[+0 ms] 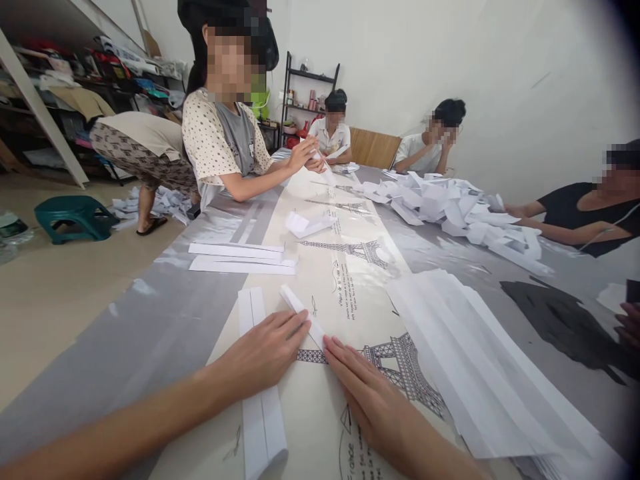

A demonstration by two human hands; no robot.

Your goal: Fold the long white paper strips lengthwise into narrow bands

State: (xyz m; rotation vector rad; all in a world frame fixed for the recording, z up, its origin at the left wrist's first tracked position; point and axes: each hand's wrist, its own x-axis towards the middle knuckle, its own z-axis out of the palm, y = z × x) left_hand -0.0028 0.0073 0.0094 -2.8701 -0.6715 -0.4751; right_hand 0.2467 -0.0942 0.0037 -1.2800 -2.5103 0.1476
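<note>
Toward the near edge of the counter [125, 333], left hand [265, 350] and right hand [375, 393] meet on a narrow paper strip [315, 331]; whether either grip pinches it, I can't tell!

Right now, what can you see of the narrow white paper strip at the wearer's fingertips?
The narrow white paper strip looks flat, straight-edged and possibly folded, though its layers are unclear. It appears to lie slantwise on the cream table covering printed with black towers, its far end pointing left. The left-hand grip covers part of its middle; the right-hand grip touches its near end.
</note>
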